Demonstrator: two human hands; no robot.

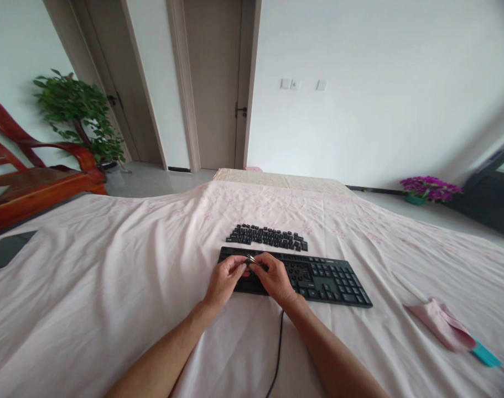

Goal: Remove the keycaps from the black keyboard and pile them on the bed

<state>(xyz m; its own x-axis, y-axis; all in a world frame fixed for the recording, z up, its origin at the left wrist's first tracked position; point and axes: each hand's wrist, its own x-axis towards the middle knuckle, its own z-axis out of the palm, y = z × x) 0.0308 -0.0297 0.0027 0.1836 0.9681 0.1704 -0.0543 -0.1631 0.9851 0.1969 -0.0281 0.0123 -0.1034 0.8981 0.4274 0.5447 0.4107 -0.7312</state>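
A black keyboard [338,282] lies on the cloth under both hands, its left and middle part bare of many keycaps, its number pad still covered. My right hand [274,276] is closed on slim silver tweezers [251,258] above the keyboard. Fingers pinched, my left hand [227,279] meets the right hand at the tweezers' tips; a small dark thing seems to be between its fingertips, too hidden to name. Just behind the keyboard, loose black keycaps [268,237] are laid out in rows.
A black cable [280,348] runs from the keyboard toward me. On the pink patterned cloth [152,287] lie a dark flat phone or tablet [9,251] at left and a pink rag [442,325] with a turquoise-handled item [486,354] at right.
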